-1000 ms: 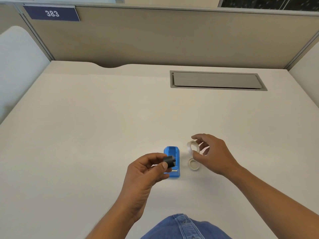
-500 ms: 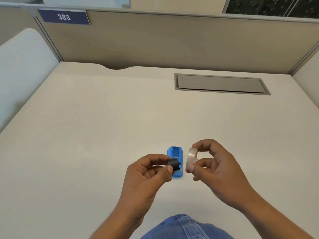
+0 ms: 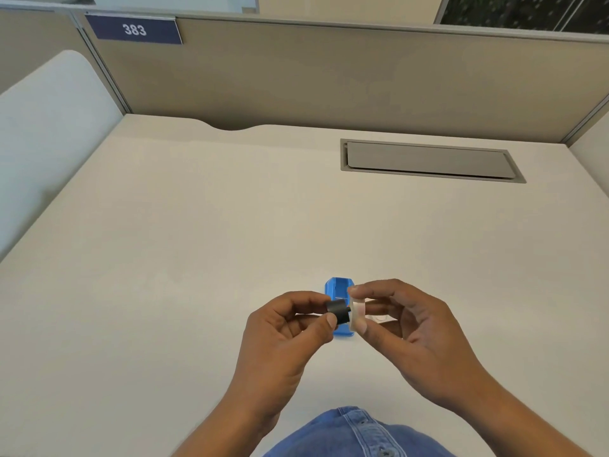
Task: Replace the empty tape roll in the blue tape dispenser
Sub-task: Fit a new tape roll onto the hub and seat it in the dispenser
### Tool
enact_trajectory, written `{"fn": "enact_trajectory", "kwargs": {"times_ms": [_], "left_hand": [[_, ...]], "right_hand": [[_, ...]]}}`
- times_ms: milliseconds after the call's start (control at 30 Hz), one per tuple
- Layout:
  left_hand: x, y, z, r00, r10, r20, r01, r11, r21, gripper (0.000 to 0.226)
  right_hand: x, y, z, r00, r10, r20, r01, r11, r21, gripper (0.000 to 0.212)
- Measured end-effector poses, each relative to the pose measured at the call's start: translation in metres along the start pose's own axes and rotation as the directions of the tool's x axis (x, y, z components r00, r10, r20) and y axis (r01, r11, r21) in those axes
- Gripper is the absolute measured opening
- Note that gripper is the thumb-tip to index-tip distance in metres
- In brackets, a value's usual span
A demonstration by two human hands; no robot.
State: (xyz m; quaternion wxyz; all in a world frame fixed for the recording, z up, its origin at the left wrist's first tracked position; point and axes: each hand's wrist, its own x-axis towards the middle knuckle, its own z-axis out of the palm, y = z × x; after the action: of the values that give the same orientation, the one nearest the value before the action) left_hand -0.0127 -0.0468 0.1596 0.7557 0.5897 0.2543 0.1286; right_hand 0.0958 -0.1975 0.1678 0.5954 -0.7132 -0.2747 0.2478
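The blue tape dispenser (image 3: 338,288) lies on the desk, partly hidden behind my hands. Above it, my left hand (image 3: 283,338) pinches the black spindle (image 3: 338,312) between thumb and fingers, its small axle stub pointing right. My right hand (image 3: 412,331) grips a clear tape roll (image 3: 358,313) on edge between thumb and forefinger, its hole facing the spindle and nearly touching the stub. Another clear ring (image 3: 379,318) lies on the desk behind my right fingers, mostly hidden.
The pale desk (image 3: 197,258) has a grey cable hatch (image 3: 428,160) set in at the back right. Beige partition walls (image 3: 329,77) close the back and sides, with a "383" sign (image 3: 135,29). My denim shirt (image 3: 356,433) shows at the bottom edge.
My right hand picked a tape roll off the desk and brought it left to the spindle. My left hand raised the spindle slightly toward it. The gap between them has closed.
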Motion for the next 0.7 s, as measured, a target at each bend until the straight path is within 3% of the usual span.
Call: {"fn": "enact_trajectory", "kwargs": {"times_ms": [167,700], "left_hand": [[-0.001,-0.0008,0.001,1.0,-0.009,0.004,0.009,0.999,0.038,0.02],[0.004,0.0009,0.0036,0.999,0.025,0.044,-0.026,1.0,0.019,0.022]], "right_hand": [[0.0012,-0.0031,0.0022,0.997,-0.077,-0.024,0.077,0.997,-0.011,0.017],[0.0028,-0.006,0.0038,0.994,-0.107,0.023,0.109,0.992,-0.072,0.027]]}}
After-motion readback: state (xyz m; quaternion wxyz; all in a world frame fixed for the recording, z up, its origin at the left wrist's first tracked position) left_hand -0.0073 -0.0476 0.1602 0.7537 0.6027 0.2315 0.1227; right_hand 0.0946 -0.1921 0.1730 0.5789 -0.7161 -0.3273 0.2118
